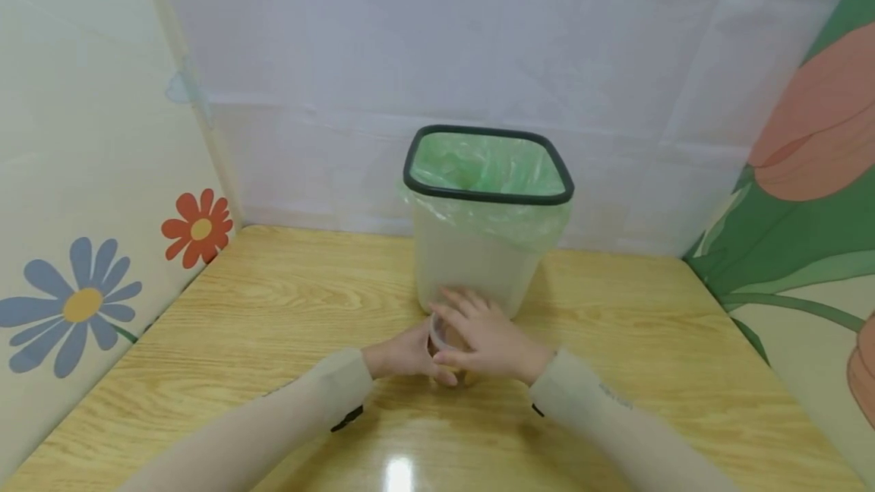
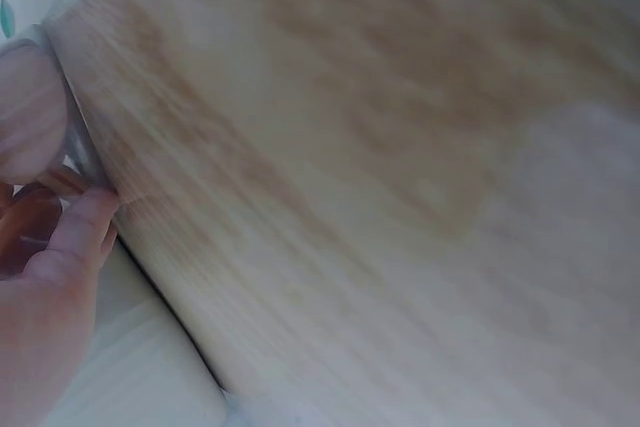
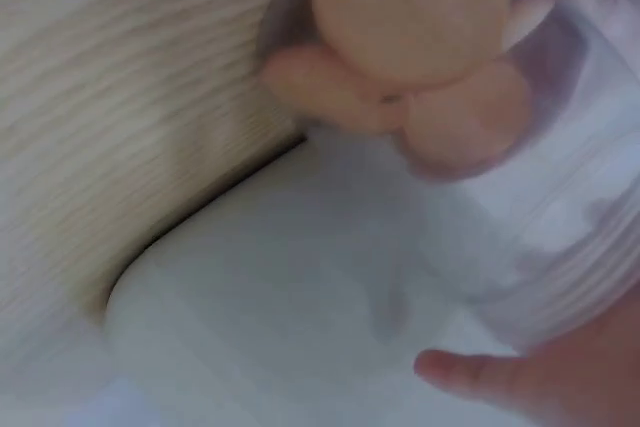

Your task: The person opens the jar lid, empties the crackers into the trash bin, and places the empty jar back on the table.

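A clear plastic jar (image 1: 450, 334) with flat, round, tan-orange pieces like biscuits (image 3: 410, 7) inside stands at the front of the bin. My left hand (image 1: 409, 354) grips its side from the left, thumb toward me. Over the jar's top lies my right hand (image 1: 488, 336), fingers spread across it and one finger (image 3: 470, 372) sticking out straight in the right wrist view. At the jar's top end the ribbed band (image 3: 590, 312) is right beside that hand. The left wrist view catches the jar's rim (image 2: 82, 122) and my left thumb (image 2: 80, 232) at its left edge.
Just behind the jar stands a white bin (image 1: 478, 264) with a dark rim and a green plastic liner (image 1: 488, 162). Both are on a wood-grain table (image 1: 307, 279). A white cloth (image 1: 383, 44) hangs behind, with flower-printed panels (image 1: 82, 158) at the sides.
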### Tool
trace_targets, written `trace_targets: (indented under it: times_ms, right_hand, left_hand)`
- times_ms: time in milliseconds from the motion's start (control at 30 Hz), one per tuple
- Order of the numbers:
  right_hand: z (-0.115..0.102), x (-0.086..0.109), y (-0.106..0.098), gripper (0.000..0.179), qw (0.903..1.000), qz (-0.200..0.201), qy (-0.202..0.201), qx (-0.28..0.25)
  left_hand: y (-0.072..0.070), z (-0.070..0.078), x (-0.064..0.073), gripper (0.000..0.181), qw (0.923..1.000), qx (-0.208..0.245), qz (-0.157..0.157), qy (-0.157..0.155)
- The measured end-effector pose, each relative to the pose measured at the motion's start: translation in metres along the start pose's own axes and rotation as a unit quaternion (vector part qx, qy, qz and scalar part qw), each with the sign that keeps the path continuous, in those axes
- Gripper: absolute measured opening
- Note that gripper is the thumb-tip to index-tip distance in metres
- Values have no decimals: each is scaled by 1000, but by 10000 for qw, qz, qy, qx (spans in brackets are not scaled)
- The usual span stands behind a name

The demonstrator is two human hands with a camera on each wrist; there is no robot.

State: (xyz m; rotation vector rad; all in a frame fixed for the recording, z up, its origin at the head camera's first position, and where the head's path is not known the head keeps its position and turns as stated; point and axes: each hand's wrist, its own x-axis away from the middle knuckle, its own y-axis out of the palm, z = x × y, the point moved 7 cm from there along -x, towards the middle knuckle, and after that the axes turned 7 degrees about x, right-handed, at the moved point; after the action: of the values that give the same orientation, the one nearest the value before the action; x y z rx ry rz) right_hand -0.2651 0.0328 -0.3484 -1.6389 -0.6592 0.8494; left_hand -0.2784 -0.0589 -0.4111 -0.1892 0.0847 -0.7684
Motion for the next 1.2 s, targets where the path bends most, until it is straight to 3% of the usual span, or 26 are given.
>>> trace_targets:
  times_ms: [267, 500, 733, 967, 1200]
  right_hand:
    - [-6, 1, -1, 63, 9975, 365, 563, 222]
    - [-6, 1, -1, 60, 9959, 594, 668, -129]
    - [-3, 0, -1, 50, 9932, 906, 540, -485]
    - [-1, 0, -1, 48, 9928, 1034, 283, -541]
    - [0, 0, -2, 45, 9932, 1028, -38, -553]
  left_hand:
    - [1, 3, 1, 107, 9999, -3, -129, 66]
    - [3, 3, -1, 97, 9990, 209, -326, 213]
    - [5, -1, -2, 99, 9988, 336, -326, 145]
    - [2, 0, 0, 99, 9998, -171, -75, -64]
    - [1, -1, 0, 98, 9998, -127, -9, -148]
